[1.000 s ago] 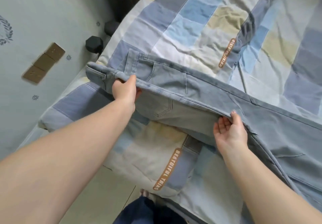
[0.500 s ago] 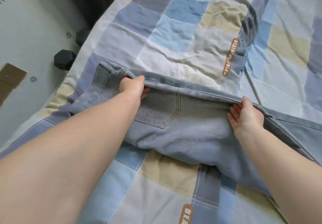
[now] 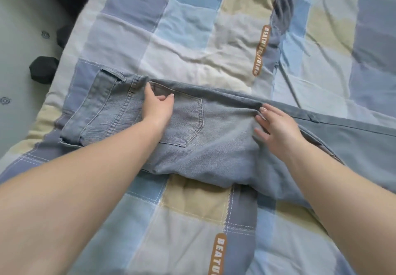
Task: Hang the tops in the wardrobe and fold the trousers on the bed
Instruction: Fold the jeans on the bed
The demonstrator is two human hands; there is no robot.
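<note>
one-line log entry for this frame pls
step: fold trousers | jeans: flat on bed, halved lengthwise, back pocket up | left hand: open, on waist area | right hand: open, pressing seat

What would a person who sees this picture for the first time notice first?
Most striking are the light blue jeans lying folded lengthwise across the middle of the patchwork bedcover, back pocket facing up. The left hand rests flat by that pocket, and the right hand lies flat on the denim further right. Dark dumbbells sit on the floor at the left edge of the bed.
</note>
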